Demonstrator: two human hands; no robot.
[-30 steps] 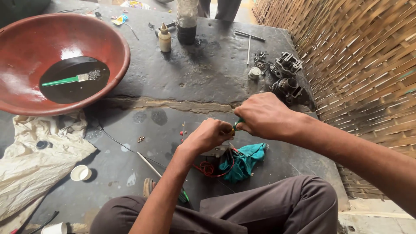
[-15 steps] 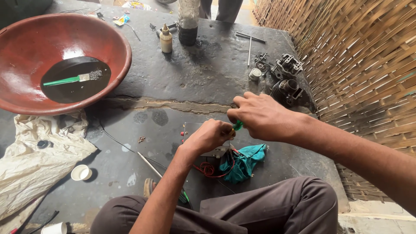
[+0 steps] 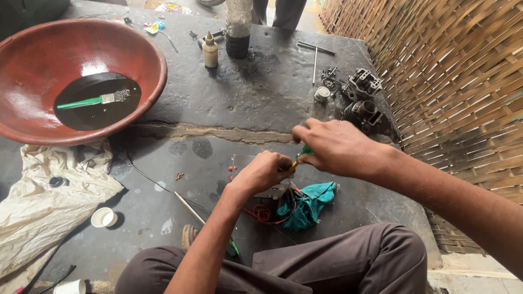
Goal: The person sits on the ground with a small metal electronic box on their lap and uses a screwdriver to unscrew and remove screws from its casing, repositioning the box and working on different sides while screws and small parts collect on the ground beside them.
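My left hand (image 3: pixel 264 172) is closed in a fist on a small part that its fingers hide. My right hand (image 3: pixel 332 146) meets it from the right and pinches a small green-and-yellow tool (image 3: pixel 301 154) between thumb and fingers, its tip at the left fist. Both hands hover above a dark metal part (image 3: pixel 271 190) on the ground, with red wire (image 3: pixel 262 213) and a teal rag (image 3: pixel 306 204) beside it. My knees in brown trousers (image 3: pixel 348 261) are at the bottom.
A large red bowl (image 3: pixel 143 51) at left holds dark liquid and a green-handled brush (image 3: pixel 90 100). Engine parts (image 3: pixel 362 98), rods (image 3: pixel 315 57), a small bottle (image 3: pixel 210 50) and a dark jar (image 3: pixel 238 32) lie beyond. A woven wall (image 3: pixel 452 76) runs along the right. Cloth (image 3: pixel 49 196) and a white cap (image 3: pixel 103 217) lie left.
My right hand has shifted slightly left and turned on the green tool against the left fist. The left hand has stayed in place.
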